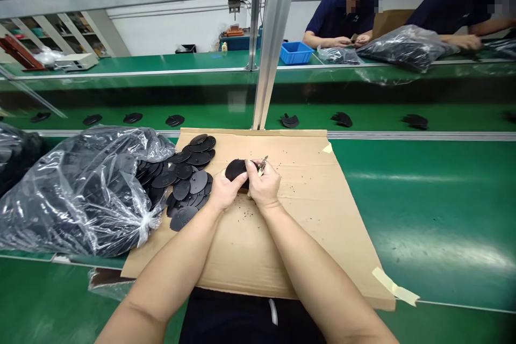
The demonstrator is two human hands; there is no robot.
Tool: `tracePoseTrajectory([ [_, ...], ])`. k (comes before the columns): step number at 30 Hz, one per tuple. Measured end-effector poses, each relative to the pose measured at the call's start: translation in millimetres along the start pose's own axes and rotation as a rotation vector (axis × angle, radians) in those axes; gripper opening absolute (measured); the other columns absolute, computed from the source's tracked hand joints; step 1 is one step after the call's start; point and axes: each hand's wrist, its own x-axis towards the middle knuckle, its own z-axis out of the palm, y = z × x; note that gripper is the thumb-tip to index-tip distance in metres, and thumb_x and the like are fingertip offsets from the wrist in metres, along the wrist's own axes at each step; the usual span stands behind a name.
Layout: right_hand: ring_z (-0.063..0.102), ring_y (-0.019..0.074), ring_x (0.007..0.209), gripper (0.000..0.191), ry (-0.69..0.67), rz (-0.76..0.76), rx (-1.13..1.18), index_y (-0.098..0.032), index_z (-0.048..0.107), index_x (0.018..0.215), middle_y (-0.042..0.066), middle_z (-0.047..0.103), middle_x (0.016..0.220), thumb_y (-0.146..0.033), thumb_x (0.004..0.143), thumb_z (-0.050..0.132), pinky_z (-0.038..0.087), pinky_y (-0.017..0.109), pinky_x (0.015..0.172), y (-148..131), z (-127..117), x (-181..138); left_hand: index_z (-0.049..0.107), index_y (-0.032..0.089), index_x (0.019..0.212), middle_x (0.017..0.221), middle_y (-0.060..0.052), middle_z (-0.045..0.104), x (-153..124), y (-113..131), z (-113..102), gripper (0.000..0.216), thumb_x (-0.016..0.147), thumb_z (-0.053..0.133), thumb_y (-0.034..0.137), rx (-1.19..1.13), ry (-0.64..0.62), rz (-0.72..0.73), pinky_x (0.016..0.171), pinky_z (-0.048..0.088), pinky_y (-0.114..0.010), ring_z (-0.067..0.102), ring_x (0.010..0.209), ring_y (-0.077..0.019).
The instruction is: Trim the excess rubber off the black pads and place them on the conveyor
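My left hand (224, 190) grips a black oval plastic piece (236, 169) over a sheet of brown cardboard (306, 215). My right hand (264, 185) is closed around a small metal tool (263, 164) whose tip sits at the piece's right edge. Both hands touch each other above the cardboard's middle. A loose pile of the same black oval pieces (189, 177) lies just left of my left hand. Small dark shavings are scattered on the cardboard around the hands.
A clear plastic bag full of black pieces (76, 193) lies at the left. Single black pieces (290, 120) ride the green conveyor belt beyond the cardboard. A metal post (274, 43) rises behind. Two other people work across the belt beside a blue bin (296, 52) and more bags (405, 45).
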Motion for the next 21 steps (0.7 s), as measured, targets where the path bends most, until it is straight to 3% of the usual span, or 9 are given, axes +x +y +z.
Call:
tracePoseTrajectory([
  [5,0.063,0.0165,0.069,0.029,-0.012,0.017,0.046,-0.019,0.065,0.084,0.003,0.069,0.075,-0.047,0.081,0.063,0.050,0.029,0.072,1,2,0,0.070,0.013,0.100,0.105,-0.010,0.070,0,-2,5,0.043,0.062,0.083,0.030,-0.154,0.018,-0.037,0.095,0.049,-0.038,0.065,0.099,-0.0231],
  [8,0.065,0.0172,0.081,0.034,-0.065,0.098,0.221,-0.018,0.065,0.096,0.005,0.070,0.090,-0.047,0.080,0.064,0.051,0.031,0.081,3,3,2,0.069,0.014,0.100,0.104,-0.008,0.070,3,4,3,0.044,0.060,0.084,0.026,-0.273,0.020,-0.094,0.092,0.050,-0.036,0.065,0.097,-0.0218],
  [10,0.065,0.0172,0.087,0.038,-0.063,0.165,0.373,-0.017,0.063,0.102,0.007,0.070,0.097,-0.048,0.080,0.064,0.050,0.033,0.085,4,1,4,0.067,0.015,0.100,0.098,-0.007,0.071,7,10,-1,0.042,0.062,0.082,0.024,-0.358,0.017,-0.201,0.082,0.055,-0.033,0.067,0.088,-0.0197],
  [13,0.065,0.0161,0.082,0.033,-0.137,0.197,0.476,-0.018,0.063,0.100,0.005,0.069,0.091,-0.044,0.080,0.066,0.051,0.033,0.082,3,-6,6,0.067,0.013,0.093,0.079,-0.006,0.070,12,18,-10,0.027,0.069,0.074,0.022,-0.462,0.008,-0.403,0.060,0.054,-0.025,0.065,0.066,-0.0146],
  [17,0.063,0.0149,0.071,0.023,-0.409,0.036,0.326,-0.019,0.065,0.096,0.001,0.068,0.080,-0.035,0.080,0.066,0.052,0.031,0.072,-4,-16,3,0.067,0.010,0.089,0.076,-0.008,0.068,14,21,-18,0.015,0.079,0.064,0.019,-0.547,-0.060,-0.547,0.055,0.053,-0.018,0.061,0.059,-0.0096],
  [21,0.064,0.0157,0.071,0.013,-0.455,-0.137,0.157,-0.021,0.067,0.091,0.002,0.068,0.079,-0.029,0.084,0.060,0.051,0.031,0.073,-13,-19,1,0.068,0.009,0.087,0.071,-0.007,0.066,12,21,-19,0.014,0.082,0.059,0.019,-0.592,-0.124,-0.628,0.048,0.049,-0.014,0.056,0.050,-0.0064],
])
